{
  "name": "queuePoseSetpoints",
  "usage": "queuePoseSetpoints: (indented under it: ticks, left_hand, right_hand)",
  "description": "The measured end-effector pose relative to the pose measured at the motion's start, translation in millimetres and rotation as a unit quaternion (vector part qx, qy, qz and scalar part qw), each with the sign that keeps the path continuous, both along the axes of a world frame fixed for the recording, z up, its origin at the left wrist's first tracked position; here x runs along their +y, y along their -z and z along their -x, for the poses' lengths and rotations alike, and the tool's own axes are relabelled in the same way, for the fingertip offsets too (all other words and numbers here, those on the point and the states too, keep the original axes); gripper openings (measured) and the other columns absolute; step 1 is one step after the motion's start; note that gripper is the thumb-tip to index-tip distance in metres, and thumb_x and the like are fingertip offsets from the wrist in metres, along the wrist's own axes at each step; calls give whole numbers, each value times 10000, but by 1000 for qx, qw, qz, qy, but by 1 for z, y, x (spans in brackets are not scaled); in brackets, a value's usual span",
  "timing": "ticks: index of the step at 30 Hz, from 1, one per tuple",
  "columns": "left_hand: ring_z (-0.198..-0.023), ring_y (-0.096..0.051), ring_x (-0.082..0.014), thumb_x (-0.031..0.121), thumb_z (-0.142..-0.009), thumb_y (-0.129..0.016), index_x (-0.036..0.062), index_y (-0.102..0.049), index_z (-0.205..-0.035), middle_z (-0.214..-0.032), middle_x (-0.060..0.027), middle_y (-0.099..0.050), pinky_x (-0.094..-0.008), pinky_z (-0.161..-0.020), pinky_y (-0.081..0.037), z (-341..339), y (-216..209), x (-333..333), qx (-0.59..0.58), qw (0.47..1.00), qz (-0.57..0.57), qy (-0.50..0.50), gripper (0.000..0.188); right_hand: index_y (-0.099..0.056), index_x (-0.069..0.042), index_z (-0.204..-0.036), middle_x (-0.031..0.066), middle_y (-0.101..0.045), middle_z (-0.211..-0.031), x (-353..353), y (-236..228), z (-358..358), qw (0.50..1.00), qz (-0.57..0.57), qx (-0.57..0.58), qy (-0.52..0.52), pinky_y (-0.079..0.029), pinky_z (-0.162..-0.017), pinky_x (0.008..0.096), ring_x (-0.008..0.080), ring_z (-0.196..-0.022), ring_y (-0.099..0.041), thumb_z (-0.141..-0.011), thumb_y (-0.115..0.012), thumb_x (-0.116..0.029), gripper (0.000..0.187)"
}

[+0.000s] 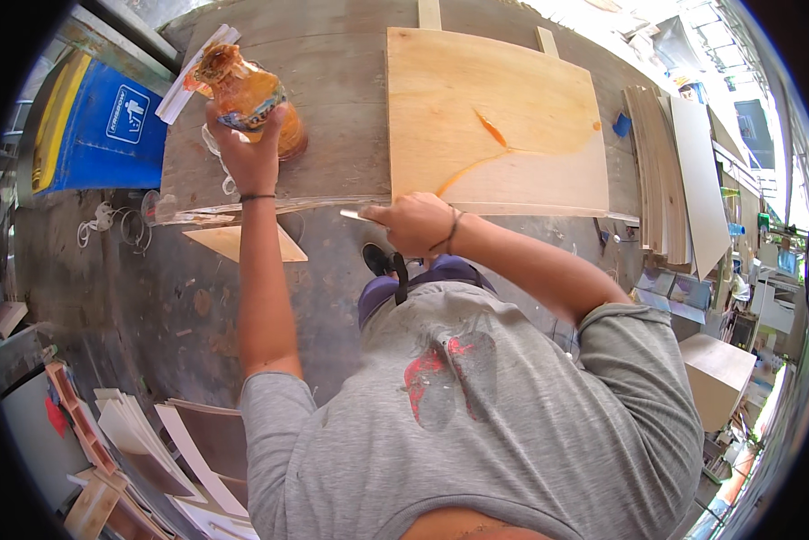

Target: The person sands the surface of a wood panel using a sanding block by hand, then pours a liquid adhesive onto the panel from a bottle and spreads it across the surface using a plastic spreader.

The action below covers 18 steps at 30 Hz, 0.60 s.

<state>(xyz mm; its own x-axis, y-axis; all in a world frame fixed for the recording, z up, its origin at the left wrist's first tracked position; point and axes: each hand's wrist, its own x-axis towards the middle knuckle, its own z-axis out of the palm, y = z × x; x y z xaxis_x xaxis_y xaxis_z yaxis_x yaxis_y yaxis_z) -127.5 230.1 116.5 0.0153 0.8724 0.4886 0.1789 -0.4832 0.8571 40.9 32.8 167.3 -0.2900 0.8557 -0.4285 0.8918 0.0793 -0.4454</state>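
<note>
At the far left of the workbench, my left hand is wrapped round a bottle smeared and filled with orange stuff. The bottle leans, its crusted brown-orange top toward the upper left. My right hand is closed near the bench's front edge, at the near left corner of a pale wooden board. From that fist a flat, light-coloured blade-like tool sticks out to the left; its grip is hidden by my fingers. A thin orange streak of liquid curves across the board toward my right hand.
A blue bin with a yellow edge stands left of the bench. Wooden strips and a white panel lie at the right. A small wooden piece juts out below the bench edge. Boards lean at the lower left.
</note>
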Motion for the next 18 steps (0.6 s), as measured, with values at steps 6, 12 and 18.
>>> queuePoseSetpoints:
  ticks: [6, 12, 18]
  left_hand:
    - [-1194, -458, -281, 280, -813, -699, -27, -294, -1364, -1291, -192, -451, -427, -1015, -349, 39, 38, -84, 6, 992, 94, -87, 749]
    - [-1046, -560, -303, 275, -840, -645, -14, -567, -1048, -1097, -183, -593, -388, -899, -428, 94, 189, -235, 194, 940, 257, -118, 364]
    - [-840, -629, -321, 266, -804, -662, 21, -613, -949, -869, -152, -654, -400, -779, -474, 163, 282, -384, 271, 826, 493, 25, 289]
  right_hand:
    - [-485, -132, -1285, 161, -626, -967, -2, -25, -124, 975, -152, -53, 156, -500, -708, 422, 364, -780, -623, -760, -442, 21, 548]
    - [-504, -129, -1246, 125, -546, -1141, -90, 24, -53, 990, -113, -83, -12, -533, -703, 351, 263, -1046, -540, -757, -518, -41, 497]
    - [-531, -167, -1251, 107, -654, -1014, 38, -6, -174, 955, -70, -142, 251, -494, -648, 391, 303, -908, -625, -747, -480, -38, 523]
